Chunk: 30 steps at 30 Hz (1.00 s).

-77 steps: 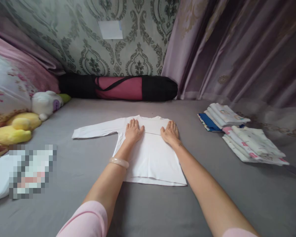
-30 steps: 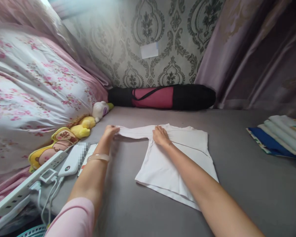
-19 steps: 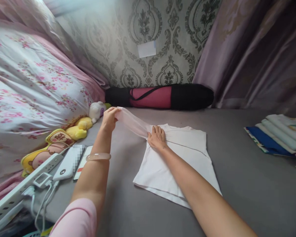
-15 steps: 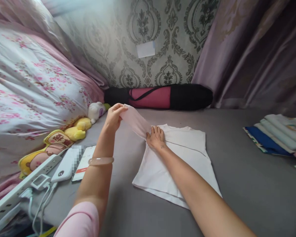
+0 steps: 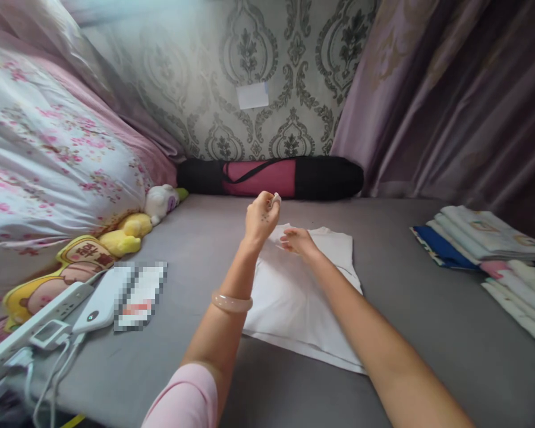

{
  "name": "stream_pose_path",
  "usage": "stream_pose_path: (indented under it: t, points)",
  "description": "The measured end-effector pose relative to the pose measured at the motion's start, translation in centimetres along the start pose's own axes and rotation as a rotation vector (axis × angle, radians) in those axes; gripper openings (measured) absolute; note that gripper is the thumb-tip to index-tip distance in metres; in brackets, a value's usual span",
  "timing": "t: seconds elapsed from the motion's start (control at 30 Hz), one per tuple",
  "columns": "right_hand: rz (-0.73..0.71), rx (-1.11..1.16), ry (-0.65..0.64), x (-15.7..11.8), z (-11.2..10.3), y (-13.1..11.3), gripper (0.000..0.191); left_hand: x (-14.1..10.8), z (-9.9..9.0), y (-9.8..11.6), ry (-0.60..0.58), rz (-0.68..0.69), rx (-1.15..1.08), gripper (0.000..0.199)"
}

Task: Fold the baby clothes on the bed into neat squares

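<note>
A white long-sleeved shirt (image 5: 294, 297) lies partly folded in front of me, its hem toward me. My left hand (image 5: 262, 219) is raised over the shirt's upper left part, fingers closed in a pinch on the sleeve's end, a bit of which shows above the thumb. Just right of it, my right hand (image 5: 299, 241) is over the top of the shirt with its fingers loosely apart. Whether those fingertips touch the cloth I cannot tell. My forearms cover parts of the shirt.
A long black and pink bag (image 5: 258, 178) lies along the wall. Stacked folded cloths (image 5: 485, 232) are at right. On the left are plush toys (image 5: 129, 232), a power strip (image 5: 66, 303), a white power bank (image 5: 104, 300) with cables and a blurred phone (image 5: 140, 297).
My left hand has carried the sleeve rightward, from out at the left to over the shirt. My right hand has lifted from pressing the sleeve's fold. The view has turned slightly right.
</note>
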State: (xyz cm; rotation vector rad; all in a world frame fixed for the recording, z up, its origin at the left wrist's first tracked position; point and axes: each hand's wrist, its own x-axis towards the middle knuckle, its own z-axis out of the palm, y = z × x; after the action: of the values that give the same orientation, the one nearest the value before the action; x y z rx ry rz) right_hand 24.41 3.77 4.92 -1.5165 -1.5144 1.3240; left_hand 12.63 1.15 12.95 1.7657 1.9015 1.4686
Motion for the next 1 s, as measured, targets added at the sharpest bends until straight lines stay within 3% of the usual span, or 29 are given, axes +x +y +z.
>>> stream_pose_path:
  t: [0.1,0.17,0.27,0.33,0.47,0.53,0.63,0.77,0.9,1.0]
  points:
    - [0.183,0.405,-0.125,-1.2,-3.1,0.7,0.031,-2.2,2.5,1.0,-0.093,0.05,-0.053,0.018]
    - [0.276,0.644,-0.174,-1.8,-5.0,1.1,0.047,-3.7,4.1,1.4,-0.233,0.11,-0.154,0.023]
    - [0.311,0.729,-0.11,-2.1,-7.1,1.9,0.064,-5.0,5.7,1.0,-0.402,0.158,-0.286,0.032]
    - [0.321,0.726,-0.041,-2.1,-7.7,2.6,0.06,-5.1,6.1,-0.2,-0.363,0.08,-0.294,0.031]
    - [0.248,0.613,0.03,-2.0,-7.7,4.2,0.023,-4.2,5.8,-4.4,-0.134,-0.148,-0.135,0.029]
    - [0.156,0.507,0.071,-1.8,-7.5,4.9,0.027,-3.8,5.3,-6.6,-0.111,-0.224,-0.039,0.033]
    - [0.047,0.329,0.212,-1.0,-7.8,6.0,0.04,-3.8,4.9,-8.8,-0.145,-0.26,0.04,0.04]
    - [-0.089,0.13,0.357,0.5,-8.7,7.4,0.048,-4.4,5.2,-9.9,-0.245,-0.213,0.076,0.05]
    - [-0.15,-0.128,0.465,1.4,-9.7,8.4,0.044,-4.9,6.0,-10.6,-0.358,-0.151,0.155,0.061]
    - [-0.157,-0.314,0.541,1.1,-9.9,8.8,0.04,-5.2,6.4,-11.0,-0.415,-0.124,0.279,0.057]
